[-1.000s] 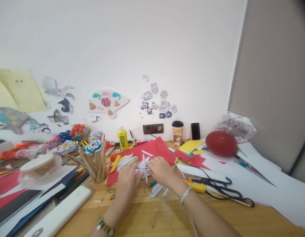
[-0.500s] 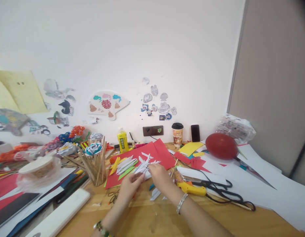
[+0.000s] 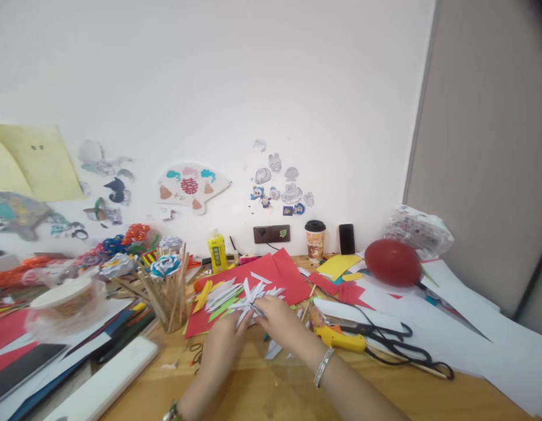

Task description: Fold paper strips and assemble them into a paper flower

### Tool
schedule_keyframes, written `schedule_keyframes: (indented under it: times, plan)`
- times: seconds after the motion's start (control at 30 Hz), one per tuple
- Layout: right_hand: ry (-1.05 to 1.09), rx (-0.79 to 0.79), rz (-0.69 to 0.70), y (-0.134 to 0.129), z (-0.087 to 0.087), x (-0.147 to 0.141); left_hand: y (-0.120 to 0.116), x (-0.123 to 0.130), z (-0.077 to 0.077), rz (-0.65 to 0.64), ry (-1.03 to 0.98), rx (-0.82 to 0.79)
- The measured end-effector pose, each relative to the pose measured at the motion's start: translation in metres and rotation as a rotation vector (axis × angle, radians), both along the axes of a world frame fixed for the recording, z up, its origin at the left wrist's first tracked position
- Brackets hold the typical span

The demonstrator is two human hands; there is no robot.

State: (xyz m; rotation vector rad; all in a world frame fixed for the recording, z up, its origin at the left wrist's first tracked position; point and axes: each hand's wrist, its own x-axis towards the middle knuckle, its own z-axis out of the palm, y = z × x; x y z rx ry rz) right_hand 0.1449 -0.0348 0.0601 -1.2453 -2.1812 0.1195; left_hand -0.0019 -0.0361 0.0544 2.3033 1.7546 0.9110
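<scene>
My left hand (image 3: 227,336) and my right hand (image 3: 277,318) meet over the middle of the table, fingers pinched together. Between them is a white folded-paper piece (image 3: 248,301) with narrow arms pointing outward, gripped from both sides. The fingertips partly cover it, so its exact shape is unclear. Just behind lie loose white paper strips (image 3: 224,294) beside green strips (image 3: 224,309) and yellow strips (image 3: 203,295), on red paper sheets (image 3: 292,272). A small white paper scrap (image 3: 273,350) rests below my right wrist.
On the right lie a yellow glue gun (image 3: 341,338), black scissors (image 3: 391,339), white sheets (image 3: 459,351) and a red balloon (image 3: 393,262). A cup (image 3: 315,242), a phone (image 3: 347,239) and a yellow bottle (image 3: 217,251) stand behind. Wooden sticks (image 3: 165,298) and a long white box (image 3: 108,380) are left.
My hands have drawn closer together, the left moving forward and right. The white folded-paper piece is now between both hands, a little nearer and further left than before.
</scene>
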Motion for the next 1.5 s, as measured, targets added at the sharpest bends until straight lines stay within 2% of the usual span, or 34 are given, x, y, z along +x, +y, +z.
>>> schedule_keyframes:
  times: [0.1,0.17,0.27,0.5,0.7,0.87,1.0,1.13,1.27,1.33,1.4,1.43,1.5]
  plan:
    - [-0.08,0.092,-0.161,-0.006,0.008,0.001,-0.002,0.0,0.0,0.128,0.264,0.056]
    - [-0.12,0.187,-0.249,-0.01,0.013,0.001,-0.001,0.0,-0.001,0.175,0.365,0.09]
    - [-0.208,0.239,-0.259,-0.012,0.014,-0.001,0.001,-0.001,-0.006,0.172,0.429,0.111]
    - [-0.298,0.162,-0.186,-0.007,0.001,-0.005,0.0,-0.002,-0.008,0.11,0.371,0.117]
    - [-0.247,0.098,-0.246,-0.006,0.004,0.0,0.006,-0.006,-0.014,0.079,0.344,0.321]
    - [-0.207,0.128,-0.236,-0.008,0.003,-0.002,0.006,-0.01,-0.013,0.16,0.373,0.302]
    - [-0.233,0.174,-0.227,-0.004,-0.003,-0.004,0.003,-0.009,-0.006,0.134,0.369,0.331]
    - [-0.254,0.22,-0.211,0.001,-0.009,-0.004,0.005,-0.01,-0.009,0.103,0.338,0.417]
    - [-0.115,0.198,-0.216,-0.002,-0.003,0.005,0.009,-0.013,-0.014,0.083,0.317,0.551]
    - [0.057,0.158,-0.257,-0.004,0.004,0.012,0.01,-0.014,-0.015,0.085,0.295,0.608]
    - [0.286,0.054,-0.278,-0.004,0.012,0.019,0.01,-0.014,-0.016,0.079,0.291,0.653]
    - [0.406,-0.032,-0.228,-0.003,0.014,0.021,0.01,-0.013,-0.016,0.078,0.293,0.67]
    - [0.61,-0.223,-0.034,0.002,0.016,0.023,0.01,-0.012,-0.017,0.075,0.297,0.7]
